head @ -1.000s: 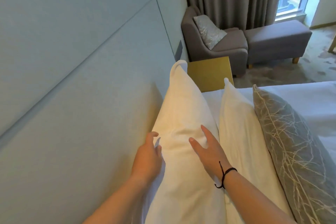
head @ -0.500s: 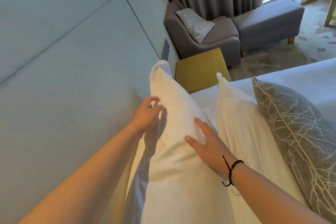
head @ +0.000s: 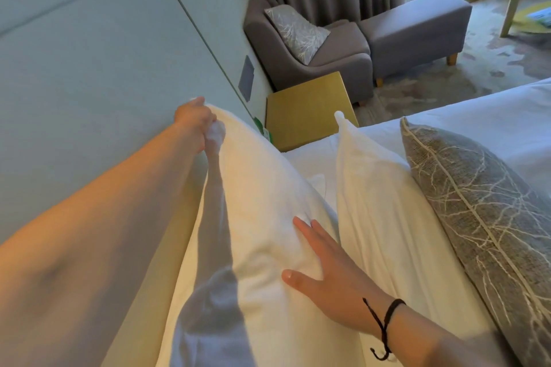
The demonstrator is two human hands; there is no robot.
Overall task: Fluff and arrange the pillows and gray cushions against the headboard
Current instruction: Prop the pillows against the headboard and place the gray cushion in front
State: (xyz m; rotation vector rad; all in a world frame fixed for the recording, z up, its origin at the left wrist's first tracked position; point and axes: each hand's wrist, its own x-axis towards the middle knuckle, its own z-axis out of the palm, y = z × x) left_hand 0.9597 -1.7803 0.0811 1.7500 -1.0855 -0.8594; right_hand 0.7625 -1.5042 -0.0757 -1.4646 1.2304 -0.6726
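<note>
pinching the far top corner of the plump white fabric pillow (head: 256, 205), the left hand (head: 195, 119) is closed on the cloth right against the pale padded headboard (head: 104, 74). the right hand (head: 331, 274) lies open and flat on that pillow's front face, fingers spread, a black cord bracelet (head: 384, 322) at the wrist. just beside it leans a second white pillow (head: 384, 202), then the gray cushion with pale branch pattern (head: 483, 202), toward the bed's (head: 492, 110) open side.
</note>
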